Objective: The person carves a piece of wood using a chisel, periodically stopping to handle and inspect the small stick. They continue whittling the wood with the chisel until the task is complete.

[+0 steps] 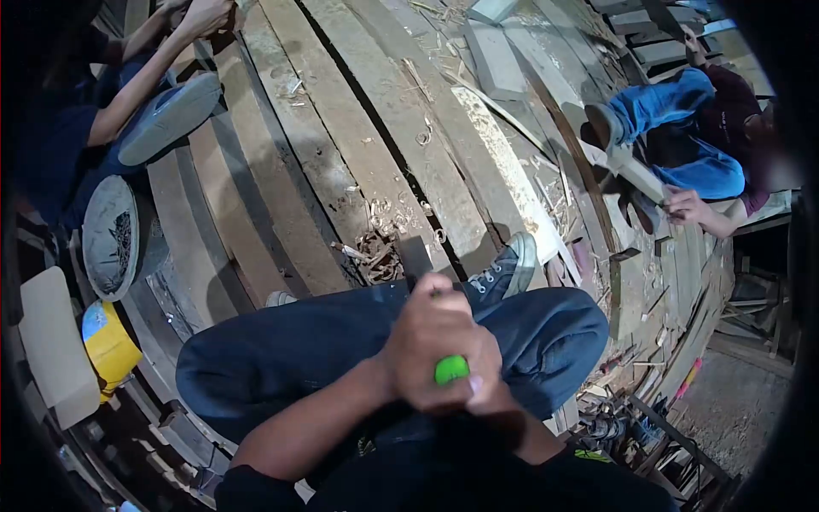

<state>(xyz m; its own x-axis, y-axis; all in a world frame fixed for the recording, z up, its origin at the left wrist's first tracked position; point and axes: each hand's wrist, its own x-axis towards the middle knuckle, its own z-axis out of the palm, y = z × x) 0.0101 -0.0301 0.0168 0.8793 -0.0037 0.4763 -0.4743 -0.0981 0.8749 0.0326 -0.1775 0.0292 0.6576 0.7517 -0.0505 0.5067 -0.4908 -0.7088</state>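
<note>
Both my hands are clasped together over my lap, around a tool with a bright green handle end (452, 369) that faces up at me. My left hand (420, 341) comes in from the left, fingers wrapped tight. My right hand (485, 363) closes over the same grip from the right. Beyond the knuckles a flat, dark blade-like piece (415, 258) points away between my legs. Its exact kind I cannot tell, as the fingers cover the middle. Curled wood shavings (375, 254) lie on the planks just left of its far end.
Rough wooden planks (375, 111) with gaps form the floor. Left are a bucket (109, 235) of small dark pieces and a yellow container (111, 346). A person at right (682, 119) holds a wooden block (640, 177); another person's arm (145, 85) shows upper left. Timber blocks (495, 60) lie ahead.
</note>
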